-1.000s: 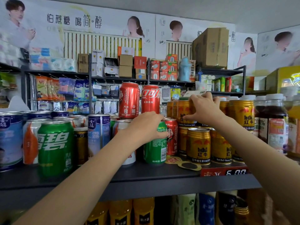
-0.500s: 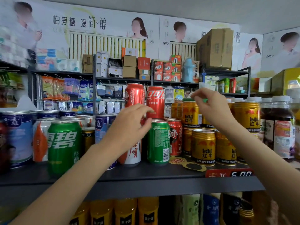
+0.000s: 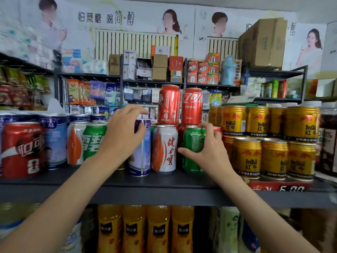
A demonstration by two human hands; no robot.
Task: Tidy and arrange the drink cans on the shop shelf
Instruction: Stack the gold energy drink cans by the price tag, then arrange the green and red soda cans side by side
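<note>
Drink cans stand in rows on a dark shop shelf [image 3: 164, 181]. My left hand [image 3: 122, 136] curls round a tall blue-and-white can [image 3: 141, 157] near the shelf's front. My right hand [image 3: 206, 152] grips a green Sprite can [image 3: 191, 143] from its right side. Between the two stands a white-and-orange can [image 3: 165, 148]. Two red cola cans [image 3: 179, 105] are stacked on top of the row behind. Gold Red Bull cans [image 3: 269, 139] are stacked in two layers to the right.
Another green Sprite can [image 3: 93, 141], a red cola can [image 3: 21, 150] and blue-white cans [image 3: 54, 139] fill the left of the shelf. Dark bottles [image 3: 328, 139] stand at far right. A red price tag [image 3: 280, 188] sits on the shelf edge. Orange juice bottles [image 3: 145, 229] line the shelf below.
My right hand has dropped from the upper Red Bull cans onto the green Sprite can. My left hand has shifted left off that can onto the blue-and-white can. The view has moved closer.
</note>
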